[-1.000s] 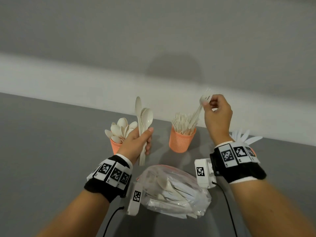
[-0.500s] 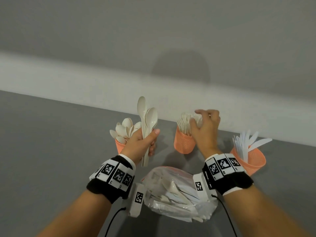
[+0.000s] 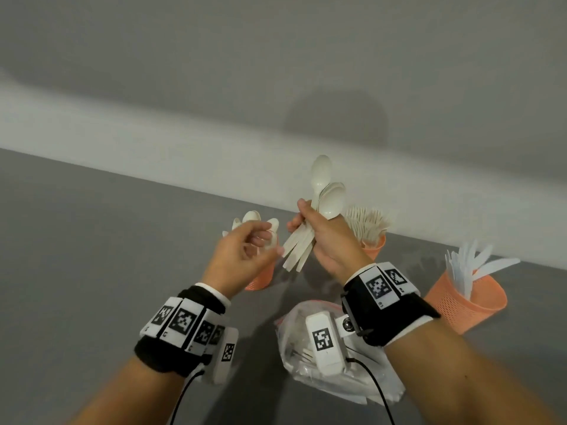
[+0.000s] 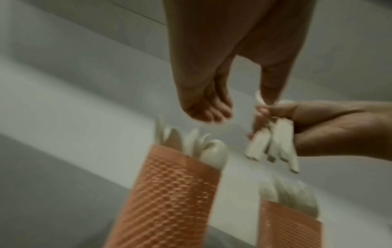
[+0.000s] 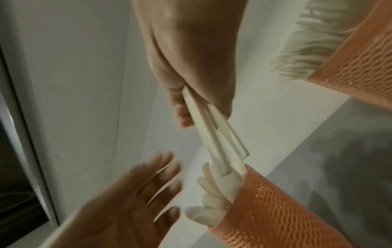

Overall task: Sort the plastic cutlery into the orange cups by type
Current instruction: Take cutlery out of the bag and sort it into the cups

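Plastic spoons [image 3: 319, 216] in right hand [image 3: 333, 243] grip

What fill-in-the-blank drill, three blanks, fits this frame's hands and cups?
1. The bundle of spoons is held in the ____ hand's grip.
2. The left hand holds ____; its fingers hang loosely curled.
3. The orange cup at far right holds white ____.
Missing words: right; nothing; knives
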`<state>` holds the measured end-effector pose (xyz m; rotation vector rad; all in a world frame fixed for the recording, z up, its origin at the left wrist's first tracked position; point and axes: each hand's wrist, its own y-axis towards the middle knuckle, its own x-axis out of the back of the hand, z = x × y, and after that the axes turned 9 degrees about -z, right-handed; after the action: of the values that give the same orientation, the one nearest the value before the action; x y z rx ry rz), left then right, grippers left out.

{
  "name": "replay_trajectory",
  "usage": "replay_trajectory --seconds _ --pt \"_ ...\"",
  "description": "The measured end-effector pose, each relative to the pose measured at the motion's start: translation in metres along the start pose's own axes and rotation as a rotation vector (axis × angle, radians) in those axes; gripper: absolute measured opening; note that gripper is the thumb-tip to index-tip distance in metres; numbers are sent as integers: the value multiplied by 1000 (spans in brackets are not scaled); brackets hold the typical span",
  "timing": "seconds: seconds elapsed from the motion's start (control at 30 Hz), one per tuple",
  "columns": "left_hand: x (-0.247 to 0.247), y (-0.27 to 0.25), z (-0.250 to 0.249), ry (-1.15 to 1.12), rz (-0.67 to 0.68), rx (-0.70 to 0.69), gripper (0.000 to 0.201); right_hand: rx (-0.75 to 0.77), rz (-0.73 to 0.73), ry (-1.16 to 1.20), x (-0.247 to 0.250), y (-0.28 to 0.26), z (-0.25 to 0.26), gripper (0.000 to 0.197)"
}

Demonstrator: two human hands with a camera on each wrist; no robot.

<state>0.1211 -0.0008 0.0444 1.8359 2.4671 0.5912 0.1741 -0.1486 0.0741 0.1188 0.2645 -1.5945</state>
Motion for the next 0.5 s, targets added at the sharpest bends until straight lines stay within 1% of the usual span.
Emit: replay_trajectory --seconds 0.03,0.07,0.1,0.13,0.2,0.23,0.27,0.33,0.43,0.5 --pt "12 3 8 -7 -150 -11 48 43 -65 -17 -2 5 -2 21" --pt "23 8 17 1 -252 -8 53 73 -126 -31 -4 9 -4 19" --pt "33 13 27 35 -281 35 65 96 -175 -51 -6 14 -7 21" --pt "40 18 38 69 -239 105 82 107 -214 -61 -8 16 -9 25" --pt "44 24 53 128 -52 232 120 132 -258 -85 -15 20 -12 31" --pt "41 24 57 140 38 259 132 148 -270 -96 -20 22 -13 31" --pt "35 26 61 126 100 265 137 167 -272 -95 -24 24 -13 30" --pt "22 30 63 50 133 277 137 233 -205 -77 -34 28 -12 22" --pt "10 38 71 -4 96 286 142 331 -21 -143 -43 32 -13 13" --pt "7 39 76 -22 67 279 137 329 62 -184 -45 35 -20 13"
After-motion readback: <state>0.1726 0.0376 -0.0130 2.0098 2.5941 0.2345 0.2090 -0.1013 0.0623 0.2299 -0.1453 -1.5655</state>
